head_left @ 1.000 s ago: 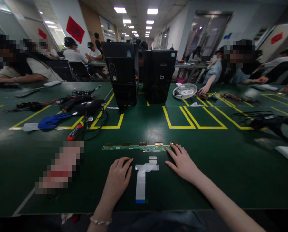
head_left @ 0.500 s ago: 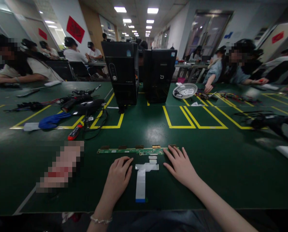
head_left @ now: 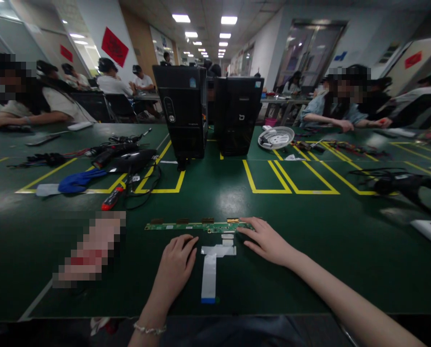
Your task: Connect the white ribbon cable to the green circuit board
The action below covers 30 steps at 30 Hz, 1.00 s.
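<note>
A long narrow green circuit board (head_left: 197,225) lies flat on the dark green table (head_left: 309,250) in front of me. A white T-shaped flat ribbon cable (head_left: 211,270) with a blue tip lies just below it, pointing toward me. My right hand (head_left: 264,238) lies on the board's right end, fingers stretched and turned left over it. My left hand (head_left: 175,262) rests palm down on the table left of the cable, fingers loosely curled, holding nothing.
Two black computer towers (head_left: 181,111) stand at the table's middle inside yellow tape boxes. Cables, a red-handled screwdriver (head_left: 111,198) and a blue cloth (head_left: 76,181) lie at left. A white round dish (head_left: 276,137) sits behind. Other people sit around the table.
The board slid left under my right hand. The right hand then turned, its fingers swinging leftward over the board's right end. My left hand stayed in place.
</note>
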Motion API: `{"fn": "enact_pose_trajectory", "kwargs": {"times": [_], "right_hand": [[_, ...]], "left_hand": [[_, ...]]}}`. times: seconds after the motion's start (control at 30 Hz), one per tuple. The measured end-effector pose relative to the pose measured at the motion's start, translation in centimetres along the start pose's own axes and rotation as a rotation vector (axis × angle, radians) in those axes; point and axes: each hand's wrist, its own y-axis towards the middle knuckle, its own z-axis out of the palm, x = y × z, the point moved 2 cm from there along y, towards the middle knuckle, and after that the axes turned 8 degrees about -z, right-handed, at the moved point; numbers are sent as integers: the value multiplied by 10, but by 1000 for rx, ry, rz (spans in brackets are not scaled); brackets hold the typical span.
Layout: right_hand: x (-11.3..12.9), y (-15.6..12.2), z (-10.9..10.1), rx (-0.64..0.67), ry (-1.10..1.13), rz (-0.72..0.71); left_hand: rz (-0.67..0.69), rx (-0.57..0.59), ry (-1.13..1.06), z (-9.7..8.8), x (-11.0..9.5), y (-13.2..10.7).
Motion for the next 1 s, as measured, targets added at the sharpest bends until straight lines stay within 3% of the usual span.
{"fn": "enact_pose_trajectory", "kwargs": {"times": [0.23,0.4,0.57,1.0], "right_hand": [[0,-6,14,5,53,57],[-3,-9,17,-17,85,63],[-2,-8,18,-33,87,62],[1,-7,16,-23,71,59]], "left_hand": [[-7,11,-144,-4,-7,-3],[146,92,-218,6,-45,-6],[224,111,-145,19,-74,-5],[232,115,-92,31,-87,-9]]}}
